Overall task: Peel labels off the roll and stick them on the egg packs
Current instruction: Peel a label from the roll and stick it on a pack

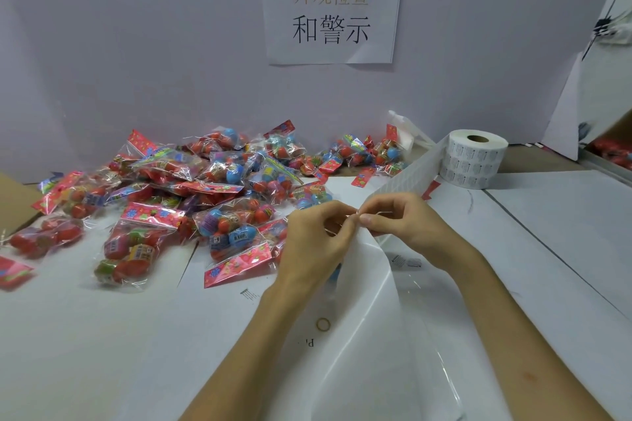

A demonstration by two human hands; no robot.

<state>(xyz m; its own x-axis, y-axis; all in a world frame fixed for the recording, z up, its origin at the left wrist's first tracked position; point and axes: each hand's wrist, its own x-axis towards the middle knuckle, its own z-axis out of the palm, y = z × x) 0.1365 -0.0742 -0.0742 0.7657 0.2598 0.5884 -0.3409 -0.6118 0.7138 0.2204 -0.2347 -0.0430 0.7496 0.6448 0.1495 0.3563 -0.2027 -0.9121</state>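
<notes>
Packing/inspection station in a small factory, not a home: a printed paper sign [331, 7] taped to a plain partition wall [136, 44] reads 外观检查和警示 (appearance check and warning). Below-left of the sign, a bulk heap of near-identical bagged egg packs [191, 188] lies on a white counter [102, 335]. Below-right of the sign, a large label roll [477, 157] stands on end with its label strip [410, 174] paid out. Brown cardboard [13, 205] far lower-left of the sign, another partition panel [564, 113] to its right.

1 head-worn camera looks forward and down, close over the table [102, 335], facing the wall [136, 44].
</notes>
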